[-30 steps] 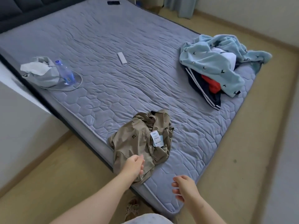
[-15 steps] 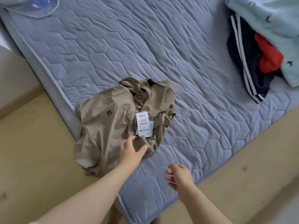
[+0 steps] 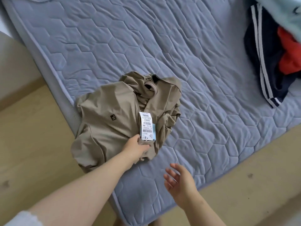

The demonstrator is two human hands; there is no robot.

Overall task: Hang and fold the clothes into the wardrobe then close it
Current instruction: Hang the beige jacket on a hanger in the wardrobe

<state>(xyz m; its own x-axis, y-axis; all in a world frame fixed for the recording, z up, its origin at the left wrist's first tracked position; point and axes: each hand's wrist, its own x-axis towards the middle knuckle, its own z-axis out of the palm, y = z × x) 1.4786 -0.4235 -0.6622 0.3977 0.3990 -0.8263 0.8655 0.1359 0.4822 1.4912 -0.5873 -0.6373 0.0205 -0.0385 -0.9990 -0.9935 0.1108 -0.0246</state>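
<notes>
A crumpled khaki jacket (image 3: 114,118) lies on the near corner of the bed, partly hanging over the edge, with a white paper tag (image 3: 146,126) on top of it. My left hand (image 3: 136,148) grips a fold of the jacket's fabric just below the tag. My right hand (image 3: 180,181) hovers over the mattress to the right of the jacket, fingers spread and holding nothing. The wardrobe is out of view.
A blue-grey quilted mattress (image 3: 187,54) fills most of the view. At the right edge lies a pile with a navy striped garment (image 3: 263,62), a red piece (image 3: 290,54) and a light blue cloth (image 3: 294,17). Tan floor (image 3: 32,144) surrounds the bed corner.
My view has moved closer to the jacket. My left hand went from open fingers at the tag to gripping the fabric below it. My right hand spread its fingers.
</notes>
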